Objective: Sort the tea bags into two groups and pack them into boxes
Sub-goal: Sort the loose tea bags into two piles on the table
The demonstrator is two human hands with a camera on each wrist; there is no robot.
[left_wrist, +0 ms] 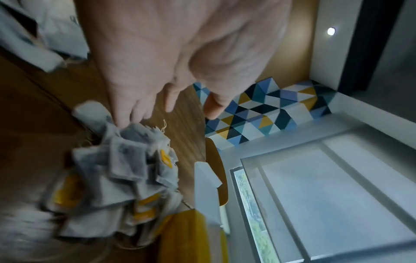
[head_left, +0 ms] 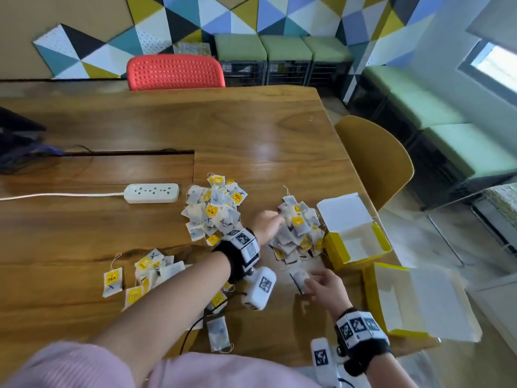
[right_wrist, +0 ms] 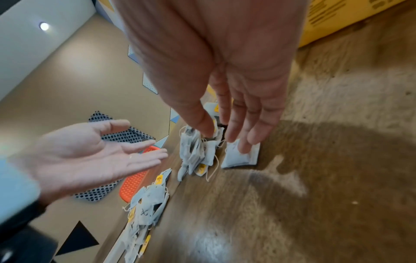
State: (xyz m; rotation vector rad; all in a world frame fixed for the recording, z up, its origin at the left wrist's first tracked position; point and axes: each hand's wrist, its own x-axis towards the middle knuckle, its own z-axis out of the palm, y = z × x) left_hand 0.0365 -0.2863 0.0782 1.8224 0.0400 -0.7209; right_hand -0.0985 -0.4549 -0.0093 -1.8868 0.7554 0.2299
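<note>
Near yellow box (head_left: 372, 298) open; far box (head_left: 335, 250) open, insides unclear.

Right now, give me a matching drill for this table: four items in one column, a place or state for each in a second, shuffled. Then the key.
Items
1. power strip
2. red chair
3. left hand
4. right hand

Places or states
A. fingers resting on a single tea bag lying flat on the table
B. pushed in at the far edge of the table
C. reaching into the tea bag pile beside the open yellow box
D. lying on the table left of the piles, white cable running off to the left

Pairs: 1-D, 2-B, 3-C, 4-A
</note>
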